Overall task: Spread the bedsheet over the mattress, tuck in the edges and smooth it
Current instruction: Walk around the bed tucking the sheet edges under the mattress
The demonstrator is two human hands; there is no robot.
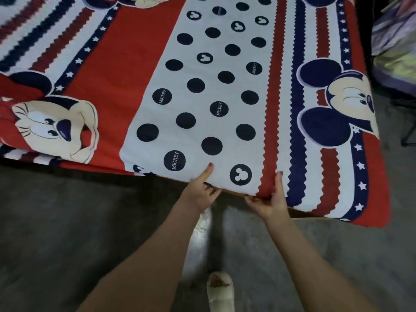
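Observation:
The bedsheet (202, 86), printed in red, white and navy with cartoon mice, dots and zigzag stripes, lies flat across the whole mattress, whose own surface is hidden. Both hands are at its near edge. My left hand (202, 188) has the thumb on top of the white dotted band and the fingers curled under the edge. My right hand (270, 199) grips the edge at the red zigzag stripe, thumb on top, fingers beneath. A thin strip of the wooden bed frame (301, 213) shows under the sheet to the right of my right hand.
Grey concrete floor (67, 221) runs along the near side of the bed. My foot in a white slipper (220, 291) stands below my hands. Bundled fabrics (394, 41) and a dark metal stand sit beyond the bed's right corner.

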